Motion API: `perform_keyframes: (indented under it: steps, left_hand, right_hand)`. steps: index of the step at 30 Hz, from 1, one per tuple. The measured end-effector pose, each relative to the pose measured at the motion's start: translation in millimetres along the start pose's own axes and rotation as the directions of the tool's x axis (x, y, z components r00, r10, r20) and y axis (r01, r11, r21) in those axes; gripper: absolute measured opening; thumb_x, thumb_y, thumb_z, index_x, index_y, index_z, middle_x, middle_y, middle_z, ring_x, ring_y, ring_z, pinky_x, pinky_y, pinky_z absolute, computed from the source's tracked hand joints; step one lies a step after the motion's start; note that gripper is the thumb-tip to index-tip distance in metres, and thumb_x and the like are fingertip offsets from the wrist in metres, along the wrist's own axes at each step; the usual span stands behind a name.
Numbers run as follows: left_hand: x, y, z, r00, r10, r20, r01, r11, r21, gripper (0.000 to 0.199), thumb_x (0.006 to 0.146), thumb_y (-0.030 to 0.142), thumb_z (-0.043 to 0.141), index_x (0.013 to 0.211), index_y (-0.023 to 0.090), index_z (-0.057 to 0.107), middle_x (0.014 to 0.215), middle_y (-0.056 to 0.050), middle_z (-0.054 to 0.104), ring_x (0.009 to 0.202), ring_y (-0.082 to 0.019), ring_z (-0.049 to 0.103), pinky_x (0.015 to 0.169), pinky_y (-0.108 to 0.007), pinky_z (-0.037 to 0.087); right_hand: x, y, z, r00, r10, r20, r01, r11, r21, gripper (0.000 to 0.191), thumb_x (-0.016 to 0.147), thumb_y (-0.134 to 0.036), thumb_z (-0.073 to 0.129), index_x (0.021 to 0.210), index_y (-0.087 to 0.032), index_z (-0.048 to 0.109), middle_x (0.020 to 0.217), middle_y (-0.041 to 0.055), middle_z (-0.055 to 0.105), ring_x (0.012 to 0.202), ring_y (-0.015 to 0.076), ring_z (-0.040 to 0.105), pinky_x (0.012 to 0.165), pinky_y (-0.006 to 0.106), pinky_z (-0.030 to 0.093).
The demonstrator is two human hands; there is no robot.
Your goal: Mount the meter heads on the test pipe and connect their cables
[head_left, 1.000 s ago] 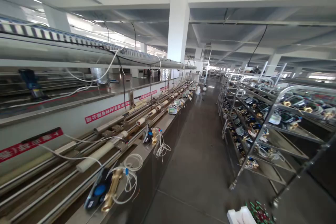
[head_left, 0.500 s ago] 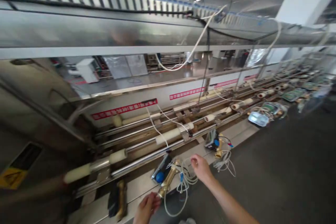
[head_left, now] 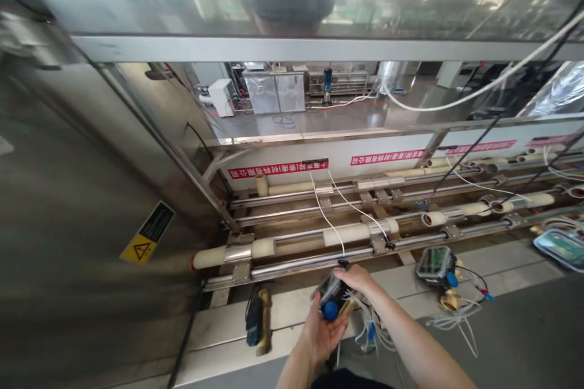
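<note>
1. The left hand [head_left: 322, 331] comes up from the bottom edge of the view, palm upward, and cups a water meter [head_left: 332, 301] from below; its fingers are curled shut round the dark body of the meter.
2. The right hand [head_left: 358, 278] lies over the top of the same meter, its fingers closed on the upper end, so the meter is clamped between both hands.
3. The meter has a black housing with a round blue button facing the camera and a brass fitting showing just beneath it.
4. It is held just above the front edge of the steel tabletop [head_left: 292, 310], near the middle of the visible stretch.
5. A bundle of white cables [head_left: 371, 331] hangs from the meter past the tabletop's front edge, under the right forearm.
6. To the left, a second brass-bodied meter [head_left: 258, 322] lies flat on the tabletop, well apart from the hands.
7. To the right, a third meter [head_left: 437, 264] with a green display stands on its brass fitting, its loose white wires trailing over the front edge.
8. Behind the hands, along the tabletop's back edge, run steel rails [head_left: 292, 258] carrying cream pipe sections [head_left: 349, 234].
9. A yellow warning label [head_left: 146, 240] is stuck on the steel cabinet at the left end.
</note>
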State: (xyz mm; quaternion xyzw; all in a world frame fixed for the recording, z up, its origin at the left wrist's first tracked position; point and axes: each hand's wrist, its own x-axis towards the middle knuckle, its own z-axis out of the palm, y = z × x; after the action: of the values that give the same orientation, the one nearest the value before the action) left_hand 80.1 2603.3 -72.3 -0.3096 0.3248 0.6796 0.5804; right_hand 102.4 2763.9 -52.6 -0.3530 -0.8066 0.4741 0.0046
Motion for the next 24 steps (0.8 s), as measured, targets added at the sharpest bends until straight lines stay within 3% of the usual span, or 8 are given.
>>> perform_keyframes:
  steps: [3,5,7,11,14,16,20,24]
  left_hand:
    - [5,-5,0.5,0.999,0.024,-0.042,-0.025,0.999,-0.026,0.07,0.085,0.06,0.046,0.108,-0.006,0.05,0.079,-0.021,0.063,0.059,-0.021,0.063,0.049,-0.022,0.053]
    - [5,-10,-1.6,0.983,0.122,-0.135,-0.123,0.992,0.002,0.066,0.085,0.056,0.048,0.111,-0.005,0.049,0.084,-0.023,0.063,0.065,-0.023,0.064,0.052,-0.023,0.053]
    - [3,-11,-3.0,0.94,0.261,-0.218,-0.256,0.965,0.053,0.058,0.087,0.051,0.051,0.114,0.0,0.048,0.09,-0.023,0.063,0.072,-0.024,0.065,0.058,-0.025,0.053]
    - [-10,8,5.4,0.793,0.529,-0.303,-0.49,0.849,0.199,0.033,0.087,0.034,0.057,0.108,0.01,0.052,0.092,-0.018,0.065,0.075,-0.024,0.065,0.064,-0.027,0.052]
    - [-20,37,19.9,0.638,0.744,-0.199,-0.706,0.668,0.234,0.023,0.082,0.026,0.063,0.101,0.014,0.057,0.099,-0.013,0.064,0.082,-0.023,0.064,0.072,-0.028,0.052]
    - [-24,57,29.1,0.567,0.814,-0.126,-0.781,0.58,0.23,0.021,0.081,0.025,0.064,0.099,0.015,0.058,0.1,-0.011,0.064,0.084,-0.023,0.063,0.076,-0.029,0.051]
    - [-16,90,37.5,0.543,0.837,-0.064,-0.806,0.541,0.24,0.024,0.083,0.029,0.062,0.099,0.012,0.059,0.096,-0.012,0.065,0.079,-0.022,0.063,0.073,-0.03,0.052]
    - [4,109,33.3,0.564,0.825,-0.035,-0.799,0.556,0.228,0.025,0.083,0.031,0.06,0.097,0.01,0.059,0.093,-0.013,0.065,0.073,-0.021,0.063,0.071,-0.029,0.052]
  right_hand:
    - [7,4,8,0.998,0.055,0.044,-0.052,0.997,-0.059,0.028,0.082,-0.041,0.057,0.074,-0.014,0.06,0.071,0.0004,0.059,0.067,0.0138,0.057,0.063,0.029,0.047]
    - [9,10,10,0.995,0.057,0.078,-0.051,0.996,-0.074,0.036,0.077,-0.043,0.061,0.056,-0.015,0.054,0.053,-0.0004,0.052,0.057,0.015,0.054,0.057,0.029,0.042]
    - [8,14,13,0.993,0.009,0.12,-0.003,0.999,-0.045,0.041,0.074,-0.049,0.059,0.05,-0.016,0.053,0.048,0.0005,0.049,0.056,0.0176,0.053,0.055,0.029,0.039]
    - [8,4,21,0.965,-0.149,0.214,0.111,0.977,0.18,0.053,0.074,-0.066,0.044,0.075,-0.015,0.061,0.065,0.002,0.059,0.059,0.0153,0.053,0.054,0.026,0.039]
    - [15,-19,29,0.955,-0.195,0.225,0.063,0.872,0.486,0.059,0.068,-0.071,0.049,0.085,-0.016,0.059,0.072,0.0024,0.061,0.058,0.0137,0.053,0.056,0.026,0.043]
    - [25,-36,34,0.965,-0.184,0.186,0.047,0.822,0.568,0.059,0.066,-0.071,0.052,0.089,-0.017,0.059,0.077,0.0034,0.063,0.063,0.0149,0.056,0.061,0.028,0.047]
    - [49,-56,38,0.974,-0.189,0.126,0.097,0.849,0.519,0.058,0.068,-0.07,0.049,0.092,-0.018,0.059,0.081,0.0055,0.065,0.068,0.0189,0.06,0.062,0.031,0.049]
    - [66,-55,43,0.979,-0.179,0.1,0.114,0.882,0.458,0.056,0.071,-0.069,0.045,0.092,-0.019,0.058,0.079,0.0068,0.066,0.068,0.0208,0.061,0.058,0.03,0.048]
